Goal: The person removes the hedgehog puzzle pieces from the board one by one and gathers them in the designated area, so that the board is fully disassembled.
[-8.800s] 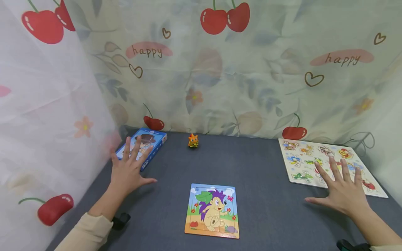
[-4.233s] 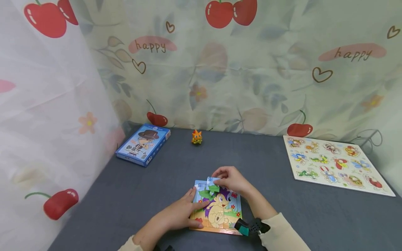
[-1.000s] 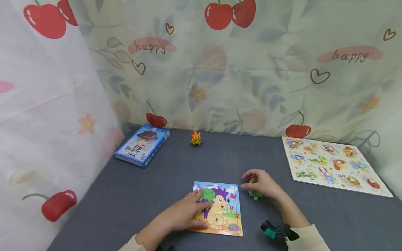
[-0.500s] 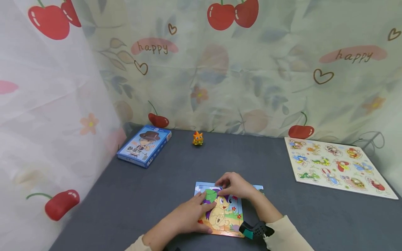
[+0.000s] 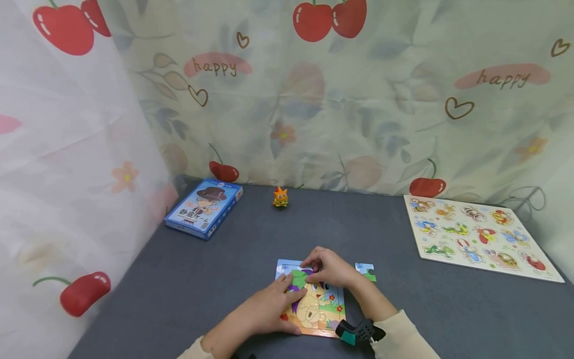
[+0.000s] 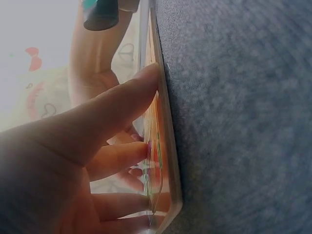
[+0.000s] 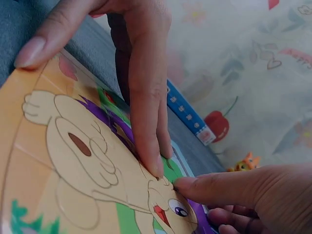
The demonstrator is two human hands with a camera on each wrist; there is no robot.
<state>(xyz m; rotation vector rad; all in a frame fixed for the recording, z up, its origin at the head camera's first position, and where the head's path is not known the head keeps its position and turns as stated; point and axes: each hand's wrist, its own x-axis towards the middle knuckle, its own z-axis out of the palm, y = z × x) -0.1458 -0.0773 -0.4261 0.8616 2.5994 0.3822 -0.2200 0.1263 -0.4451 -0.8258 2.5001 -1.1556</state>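
A square jigsaw puzzle [image 5: 319, 331] with a purple-spined hedgehog picture lies on the dark table. My left hand [image 5: 265, 308] rests over its left side, fingers stretched across the picture; in the left wrist view the thumb [image 6: 147, 75] presses at the board's edge. My right hand [image 5: 331, 269] bends over the top part of the puzzle, thumb [image 7: 187, 187] touching by the hedgehog's head, the other fingers curled close behind. I cannot tell whether it pinches a piece there. One loose puzzle piece [image 5: 362, 268], pale blue and green, lies right of the board.
A blue card-game box [image 5: 202, 212] stands at the back left, an orange spiky figurine [image 5: 280, 197] at the back middle. To the right lies a white insect puzzle board [image 5: 480, 239]. A patterned cloth [image 5: 341, 109] closes off the back and sides.
The board was whole at first, both hands spread apart. The right hand lifted a corner piece, set it down to the right, then returned to the puzzle's top. The left hand stayed on the board.
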